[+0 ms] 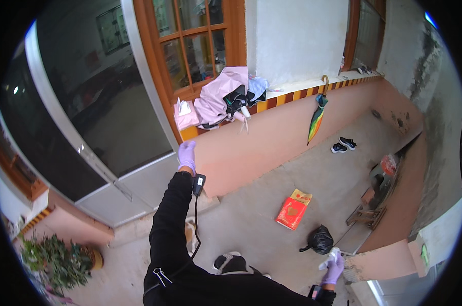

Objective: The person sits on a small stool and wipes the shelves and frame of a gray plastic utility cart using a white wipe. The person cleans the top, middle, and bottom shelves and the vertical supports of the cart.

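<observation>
Below the black plastic bag [321, 239], the gloved right hand [334, 269] holds something white [334, 253] (unclear what); the gloved left hand [187, 154] extends to the bag's upper left.

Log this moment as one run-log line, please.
left hand: gloved, nearest pink pack | right hand: gloved, holding white item | floor: black bag, red package

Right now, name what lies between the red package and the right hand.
In the head view, a black plastic bag lies between the red package and the gloved right hand.
</observation>
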### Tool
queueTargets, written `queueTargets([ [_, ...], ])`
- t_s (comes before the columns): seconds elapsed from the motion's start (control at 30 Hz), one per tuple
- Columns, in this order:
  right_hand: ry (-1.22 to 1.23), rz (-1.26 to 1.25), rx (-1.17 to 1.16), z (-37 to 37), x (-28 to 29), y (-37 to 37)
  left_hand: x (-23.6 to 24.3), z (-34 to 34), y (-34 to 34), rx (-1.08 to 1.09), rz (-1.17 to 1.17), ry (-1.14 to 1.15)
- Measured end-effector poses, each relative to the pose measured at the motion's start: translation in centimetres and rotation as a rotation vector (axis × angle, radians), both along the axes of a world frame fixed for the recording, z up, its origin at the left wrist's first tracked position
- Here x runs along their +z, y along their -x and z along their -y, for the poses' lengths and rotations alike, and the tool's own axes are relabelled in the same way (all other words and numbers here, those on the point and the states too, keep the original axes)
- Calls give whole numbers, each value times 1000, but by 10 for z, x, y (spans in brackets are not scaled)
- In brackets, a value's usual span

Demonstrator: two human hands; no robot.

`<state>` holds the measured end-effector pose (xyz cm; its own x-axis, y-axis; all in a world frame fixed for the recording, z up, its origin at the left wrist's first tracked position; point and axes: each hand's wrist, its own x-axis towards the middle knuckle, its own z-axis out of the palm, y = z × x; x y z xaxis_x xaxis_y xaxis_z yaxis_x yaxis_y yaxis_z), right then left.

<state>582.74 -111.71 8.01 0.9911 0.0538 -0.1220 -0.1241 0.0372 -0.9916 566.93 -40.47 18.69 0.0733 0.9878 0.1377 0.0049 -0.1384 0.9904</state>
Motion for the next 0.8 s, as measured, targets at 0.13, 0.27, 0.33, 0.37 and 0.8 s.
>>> queueTargets([
  [0.13,-8,-61,-214,-29,9,53,-3,-138,-13,61,-378,-243],
  [0.27,114,-175,-357,-62,20,114,-25,-258,-26,-11,-499,-343],
  [0.33,69,-270,-421,-72,29,136,-36,-293,-23,-65,-776,-504],
  [0.37,97,-259,-476,-74,33,146,-35,-307,-23,-109,-894,-270],
  [0.8,-79,-276,-956,-25,12,273,-93,-18,-129,-406,-699,-879],
])
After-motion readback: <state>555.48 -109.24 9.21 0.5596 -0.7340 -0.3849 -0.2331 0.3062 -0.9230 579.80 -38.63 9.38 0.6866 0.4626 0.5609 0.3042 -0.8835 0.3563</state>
